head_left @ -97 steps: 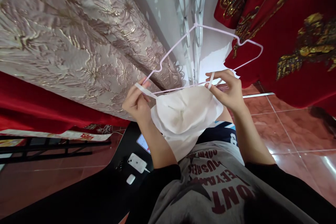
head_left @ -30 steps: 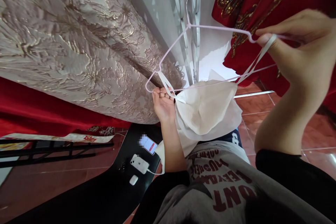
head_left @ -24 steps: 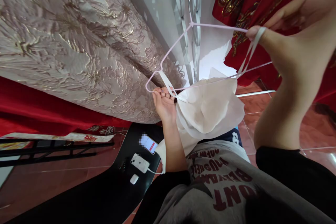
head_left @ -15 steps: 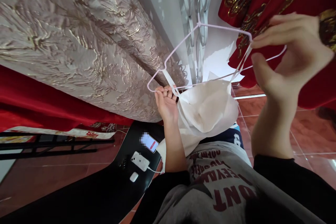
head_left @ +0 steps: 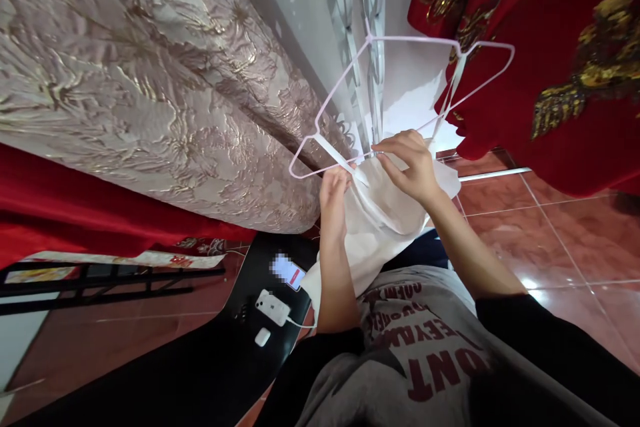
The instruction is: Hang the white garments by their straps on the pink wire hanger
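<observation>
Hiding part of garment (head_left: 383,210): right hand (head_left: 413,165)

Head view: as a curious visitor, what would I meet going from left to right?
Black rack → white phone → left hand → right hand → right strap → large gold motif.

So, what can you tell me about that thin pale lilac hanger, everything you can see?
The thin pale lilac hanger looks like coated wire, with two notched shoulders, a bottom bar and a thin greyish stem on top; whether it hangs on anything is unclear. It tilts, its right end higher in view. White fabric straps of a cream cloth garment loop over both notches. The bare left hand is at the bar's left part, the bare right hand near its middle; their exact grip is unclear.
</observation>
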`<action>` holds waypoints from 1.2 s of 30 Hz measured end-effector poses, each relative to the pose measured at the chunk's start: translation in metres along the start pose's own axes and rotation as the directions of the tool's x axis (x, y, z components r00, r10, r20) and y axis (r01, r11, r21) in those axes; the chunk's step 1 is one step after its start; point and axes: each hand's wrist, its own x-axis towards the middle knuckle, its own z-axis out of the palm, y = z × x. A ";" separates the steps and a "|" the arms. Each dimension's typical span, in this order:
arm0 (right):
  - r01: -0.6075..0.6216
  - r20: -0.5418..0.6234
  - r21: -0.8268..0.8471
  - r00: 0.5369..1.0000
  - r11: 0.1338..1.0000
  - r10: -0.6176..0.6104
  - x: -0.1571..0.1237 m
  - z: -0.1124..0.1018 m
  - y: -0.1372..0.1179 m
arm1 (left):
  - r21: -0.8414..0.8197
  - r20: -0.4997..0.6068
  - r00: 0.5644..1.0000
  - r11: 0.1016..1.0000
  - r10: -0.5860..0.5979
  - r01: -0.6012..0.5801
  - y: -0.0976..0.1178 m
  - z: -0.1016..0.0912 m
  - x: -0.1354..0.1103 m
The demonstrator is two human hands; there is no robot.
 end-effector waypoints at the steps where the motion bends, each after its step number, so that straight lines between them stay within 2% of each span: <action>1: -0.008 -0.015 -0.006 1.000 1.000 0.008 -0.002 0.001 -0.004 | 0.041 0.050 0.999 0.999 0.015 -0.017 0.004 0.001 -0.004; 4: -0.041 -0.036 -0.025 0.999 0.999 0.040 -0.002 0.002 -0.013 | 0.105 0.115 0.992 0.992 0.052 -0.064 0.029 0.005 -0.016; 7: -0.043 -0.027 -0.009 0.999 0.999 0.043 -0.002 -0.002 -0.018 | 0.007 0.089 0.993 0.997 0.079 -0.080 0.062 -0.001 -0.019; 9: -0.030 0.002 0.019 1.000 0.999 0.030 -0.002 -0.010 -0.023 | -0.108 -0.016 0.987 0.982 0.157 -0.158 0.077 -0.012 -0.013; 11: -0.026 0.039 0.049 0.999 0.998 0.024 -0.002 -0.019 -0.028 | -0.180 -0.192 0.951 0.943 0.243 -0.278 0.082 -0.027 -0.003; 13: -0.029 0.068 0.073 0.997 0.997 0.024 -0.004 -0.027 -0.033 | -0.182 -0.352 0.896 0.920 0.269 -0.347 0.076 -0.039 0.006; 15: -0.025 0.088 0.091 0.996 0.996 0.017 -0.004 -0.031 -0.037 | -0.160 -0.428 0.878 0.938 0.214 -0.307 0.063 -0.042 0.011; 17: -0.019 0.112 0.101 0.994 0.995 0.007 -0.004 -0.030 -0.042 | -0.169 -0.390 0.913 0.966 0.117 -0.196 0.049 -0.036 0.011; 19: -0.021 0.145 0.108 0.989 0.994 0.005 -0.004 -0.025 -0.048 | -0.196 -0.276 0.960 0.975 0.047 -0.105 0.039 -0.023 0.007; 22: -0.016 0.158 0.140 0.987 0.990 -0.006 -0.008 -0.019 -0.056 | -0.220 -0.138 0.988 0.971 0.068 -0.098 0.033 -0.001 0.002; 23: -0.027 0.107 0.146 0.994 0.989 0.011 -0.011 -0.018 -0.056 | -0.223 -0.110 0.990 0.968 0.092 -0.115 0.033 0.004 0.001; 25: -0.098 -0.126 0.139 0.985 0.985 0.115 -0.019 -0.019 -0.052 | -0.227 -0.069 0.989 0.963 0.134 -0.147 0.034 0.009 0.001; 26: -0.168 -0.270 0.148 0.941 0.975 0.204 -0.024 -0.021 -0.046 | -0.225 -0.059 0.987 0.961 0.149 -0.159 0.034 0.009 0.002; 27: -0.251 -0.384 0.188 0.871 0.950 0.306 -0.029 -0.023 -0.039 | -0.222 -0.054 0.986 0.961 0.158 -0.166 0.034 0.009 0.003; 28: -0.331 -0.437 0.257 0.798 0.908 0.415 -0.033 -0.026 -0.032 | -0.218 -0.056 0.985 0.961 0.163 -0.171 0.034 0.008 0.004; 29: -0.401 -0.415 0.342 0.747 0.850 0.519 -0.036 -0.029 -0.024 | -0.214 -0.059 0.985 0.962 0.164 -0.172 0.033 0.007 0.005; 30: -0.459 -0.330 0.422 0.725 0.782 0.604 -0.038 -0.031 -0.018 | -0.211 -0.064 0.985 0.962 0.161 -0.171 0.033 0.006 0.006; 32: -0.534 -0.126 0.513 0.728 0.673 0.674 -0.037 -0.034 -0.011 | -0.213 -0.070 0.986 0.964 0.149 -0.160 0.031 0.005 0.007; 34: -0.547 -0.051 0.515 0.750 0.660 0.660 -0.033 -0.036 -0.011 | -0.223 -0.068 0.988 0.964 0.136 -0.148 0.031 0.006 0.008; 36: -0.526 -0.101 0.479 0.762 0.703 0.639 -0.028 -0.038 -0.015 | -0.234 -0.068 0.989 0.961 0.133 -0.145 0.031 0.008 0.008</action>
